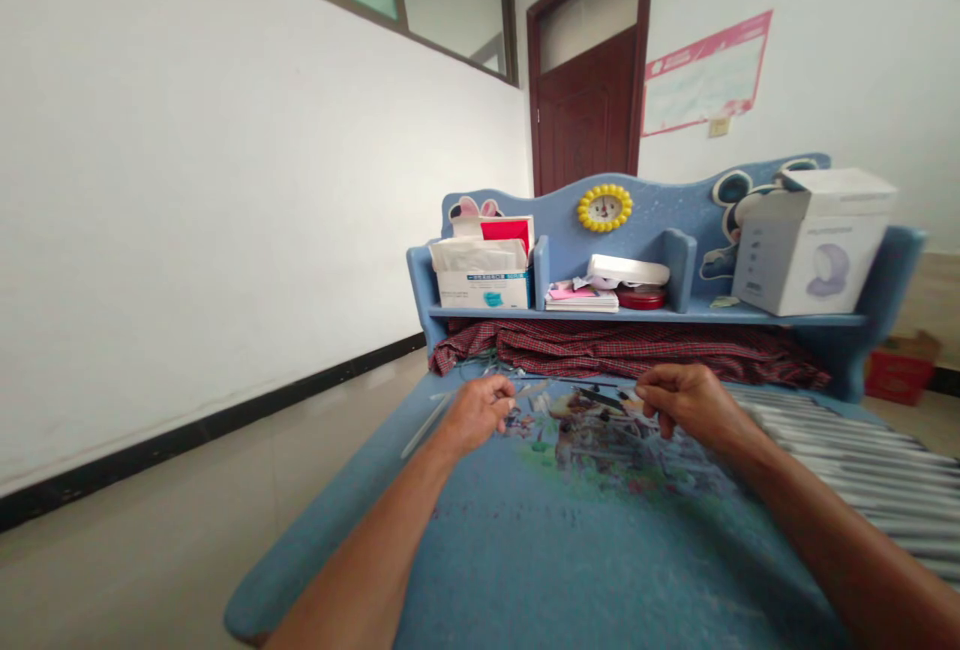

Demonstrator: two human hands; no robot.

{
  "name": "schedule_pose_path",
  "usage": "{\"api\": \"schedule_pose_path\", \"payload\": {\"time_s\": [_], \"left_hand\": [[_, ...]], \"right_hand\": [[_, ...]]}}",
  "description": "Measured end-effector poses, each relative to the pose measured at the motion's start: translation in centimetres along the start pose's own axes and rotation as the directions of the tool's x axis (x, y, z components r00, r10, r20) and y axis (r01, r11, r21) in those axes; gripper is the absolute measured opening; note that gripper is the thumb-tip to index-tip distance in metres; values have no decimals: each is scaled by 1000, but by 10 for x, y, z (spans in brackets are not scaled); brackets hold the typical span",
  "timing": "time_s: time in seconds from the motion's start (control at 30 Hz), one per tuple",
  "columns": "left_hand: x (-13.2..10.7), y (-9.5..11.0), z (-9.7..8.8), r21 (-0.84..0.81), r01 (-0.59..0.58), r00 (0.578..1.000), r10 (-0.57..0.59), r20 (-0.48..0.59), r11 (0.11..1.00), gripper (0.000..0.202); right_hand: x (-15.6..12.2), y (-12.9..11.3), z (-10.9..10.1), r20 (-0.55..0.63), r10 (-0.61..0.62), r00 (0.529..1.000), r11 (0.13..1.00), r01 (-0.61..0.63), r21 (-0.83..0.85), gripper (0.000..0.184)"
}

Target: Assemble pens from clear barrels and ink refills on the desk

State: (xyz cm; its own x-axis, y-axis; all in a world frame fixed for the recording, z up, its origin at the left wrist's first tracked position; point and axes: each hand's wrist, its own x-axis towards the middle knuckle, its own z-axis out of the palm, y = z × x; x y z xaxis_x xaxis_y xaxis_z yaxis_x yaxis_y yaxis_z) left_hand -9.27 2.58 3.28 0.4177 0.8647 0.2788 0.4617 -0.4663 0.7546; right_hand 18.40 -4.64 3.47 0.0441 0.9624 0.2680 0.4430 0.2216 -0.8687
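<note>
My left hand is closed, thumb and fingers pinched together over the far left part of the blue desk. Across from it, my right hand is closed in a pinch as well, a little above the desktop. A thin dark strand stretches between the two hands; whether the fingers hold its ends is too small to tell. Below lie a dark flat piece and a worn, smudged picture on the desktop. Left of my left hand is a pale thin rod.
Many grey-white rods lie side by side on the right. Behind, a checked cloth sits under the shelf, which holds a mask box, papers, a white case and a large white box.
</note>
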Motion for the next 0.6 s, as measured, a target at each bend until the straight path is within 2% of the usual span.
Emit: {"api": "schedule_pose_path", "payload": {"time_s": [0.2, 0.47, 0.6], "left_hand": [[1, -7, 0, 59, 22, 999, -20, -36, 998, 12], [0, -1, 1, 105, -2, 1000, 0, 20, 994, 12], [0, -5, 2, 124, -31, 998, 24, 61, 992, 13]], "right_hand": [[0, 0, -1, 26, -17, 1000, 1000, 17, -11, 19], [0, 4, -1, 31, -4, 1000, 1000, 5, -22, 18], [-1, 3, -2, 56, -6, 998, 999, 8, -35, 18]]}}
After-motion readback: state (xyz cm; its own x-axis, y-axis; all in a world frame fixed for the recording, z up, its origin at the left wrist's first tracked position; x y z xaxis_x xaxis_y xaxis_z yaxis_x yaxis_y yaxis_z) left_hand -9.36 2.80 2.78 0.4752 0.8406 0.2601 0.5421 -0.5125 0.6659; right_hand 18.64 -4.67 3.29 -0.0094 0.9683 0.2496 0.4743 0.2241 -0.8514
